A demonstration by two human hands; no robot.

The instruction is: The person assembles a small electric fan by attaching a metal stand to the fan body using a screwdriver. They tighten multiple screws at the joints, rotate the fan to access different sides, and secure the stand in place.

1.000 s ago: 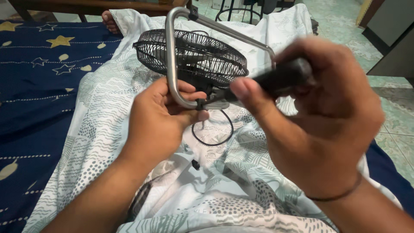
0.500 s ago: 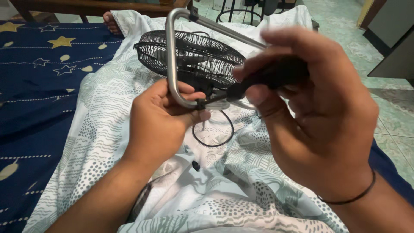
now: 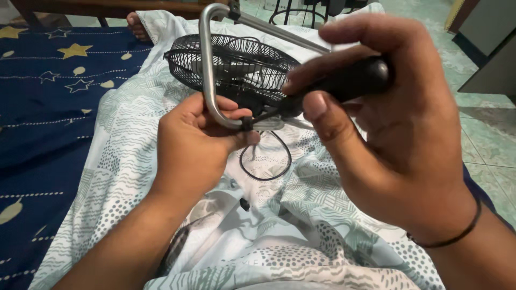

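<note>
While left hand [image 3: 193, 145] clamps fan frame [image 3: 207, 80] | right hand [image 3: 398, 129] grips screwdriver [image 3: 336, 83] beside it

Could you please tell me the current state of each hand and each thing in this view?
left hand: gripping the stand's lower bend
right hand: closed on the screwdriver
screwdriver: held, tip at the stand's black fitting
fan: lying tilted on the blanket
metal stand: attached to fan
cord: looped on the blanket

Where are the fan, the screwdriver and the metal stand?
fan [image 3: 236, 59]: head view, on the black wire grille.
screwdriver [image 3: 349, 80]: head view, on the black handle.
metal stand [image 3: 204, 70]: head view, on the grey tube's left side.
</note>
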